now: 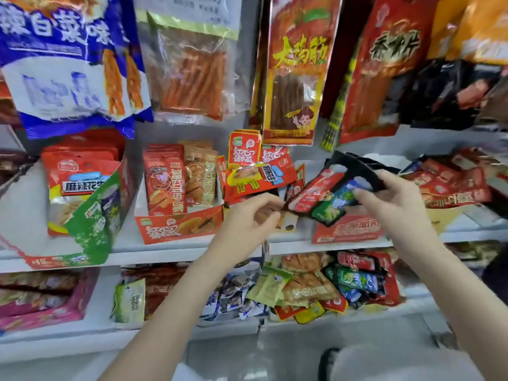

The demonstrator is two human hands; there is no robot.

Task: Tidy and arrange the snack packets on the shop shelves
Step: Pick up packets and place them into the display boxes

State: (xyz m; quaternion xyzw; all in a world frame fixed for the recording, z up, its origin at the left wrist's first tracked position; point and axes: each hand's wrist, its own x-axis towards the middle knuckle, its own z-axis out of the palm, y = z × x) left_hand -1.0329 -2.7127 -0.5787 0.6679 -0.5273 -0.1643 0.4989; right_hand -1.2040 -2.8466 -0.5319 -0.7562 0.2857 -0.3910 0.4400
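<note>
Head view: both bare hands are raised in front of the middle shelf (pixel 192 246), among loose snack packets.
Right hand (pixel 390 204): its grip pinches a small fan of packets, a red packet (pixel 313 193), a green-and-blue packet (pixel 336 206) and a dark one behind, held in the air just above an orange display box (pixel 346 231).
Left hand (pixel 247 224): fingers curled, fingertips close to the lower corner of the red packet; whether they pinch it or only come near it I cannot tell.
Step in hand: sorting, as I judge it, with the held packets being squared or separated by kind before they go back on the shelf.
Next move: probably the left hand must take one packet from the fan, and each kind must go to a matching box or pile; the foil looks slippery, so a loose pinch may drop one.
Middle shelf: an orange tray of upright packets (pixel 178 224) at left of centre, a torn green-and-red carton (pixel 90 215) further left, and a tumbled red heap (pixel 255 171) behind the left hand.
Lower shelf: a mixed heap of packets (pixel 316 284), not yet sorted.
Above: large hanging bags (pixel 297 64) on a rack.
Room: white shelving and a pale floor below.
</note>
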